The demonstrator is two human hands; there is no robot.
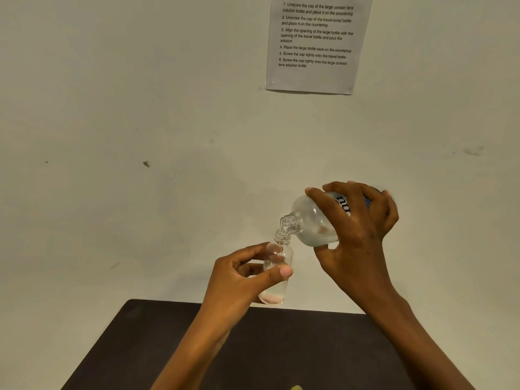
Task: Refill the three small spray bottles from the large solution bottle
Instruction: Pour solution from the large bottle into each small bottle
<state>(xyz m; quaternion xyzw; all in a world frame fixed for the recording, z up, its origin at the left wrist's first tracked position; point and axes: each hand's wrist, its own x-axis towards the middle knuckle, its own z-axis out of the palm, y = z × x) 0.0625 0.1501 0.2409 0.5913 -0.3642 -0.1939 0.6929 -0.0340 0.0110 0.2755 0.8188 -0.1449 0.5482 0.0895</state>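
Clearly aloft above the counter (281, 350), the small spray bottle (277, 267) is pinched mid-body by the left hand (244, 280); the right hand (358, 232) wraps the tilted large solution bottle (311, 223), mouth to mouth. These 2 look light, rigid, slippery if wet; hold the bodies.

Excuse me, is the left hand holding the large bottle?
No, the right hand grips the large bottle; the left hand holds the small bottle.

a dark brown, matte, flat-topped table (281, 347) fills the view at 6 o'clock, its far edge meeting the pale wall (140, 220). at its near edge, dead 6 o'clock, a small yellow-green rounded thing (296, 387) peeks in, too cropped to identify.
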